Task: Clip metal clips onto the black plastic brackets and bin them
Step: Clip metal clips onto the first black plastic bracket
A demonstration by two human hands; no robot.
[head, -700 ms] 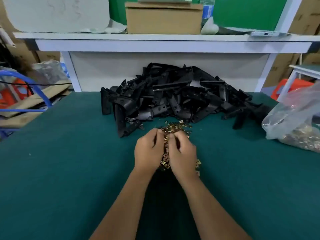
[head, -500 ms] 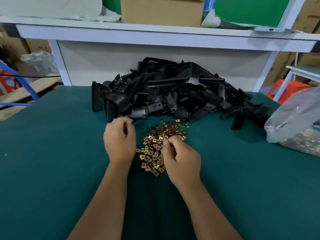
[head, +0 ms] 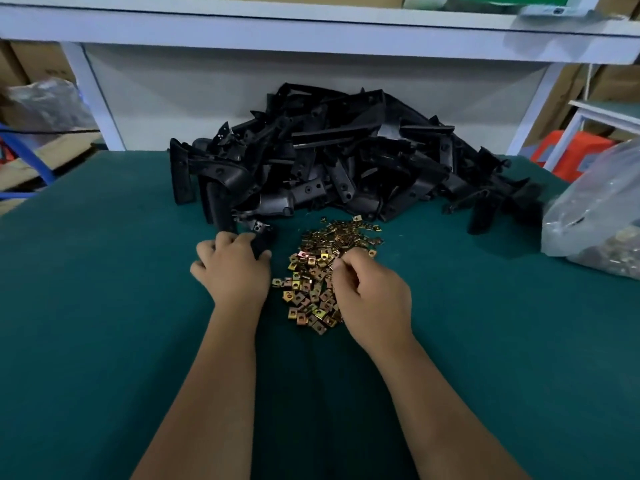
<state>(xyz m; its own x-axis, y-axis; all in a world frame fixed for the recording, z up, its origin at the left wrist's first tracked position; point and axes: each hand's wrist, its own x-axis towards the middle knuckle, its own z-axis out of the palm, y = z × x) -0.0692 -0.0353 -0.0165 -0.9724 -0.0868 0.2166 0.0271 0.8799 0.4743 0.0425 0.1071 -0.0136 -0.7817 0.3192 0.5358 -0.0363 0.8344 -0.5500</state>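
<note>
Left hand (head: 232,268) has its fingers curled over the near end of a black plastic bracket (head: 260,235) at the front-left edge of the big bracket pile (head: 346,161), so it's gripping that one piece. Right hand (head: 372,292) sits on the right side of the metal clips (head: 322,275) with its fingers bunched together; looks like a pinch down into the clips, but I honestly can't tell if there's a clip between the fingertips.

Around it: the clips are a loose gold-ish scatter on the green table (head: 104,323), right between the two hands and just in front of the pile. Way too many to count, and the same goes for the brackets, all tangled over each other against the white back panel (head: 173,98). Nothing sits between the left hand and its bracket, though other brackets lean right next to it.

Counted stuff: two hands, one bracket pile, one clip scatter, one clear plastic bag (head: 602,216) at the right table edge, well apart from the hands, with more small metal bits inside. One white shelf (head: 311,32) runs above the pile. Orange crate (head: 571,150) and cardboard are off the table on the right.
</note>
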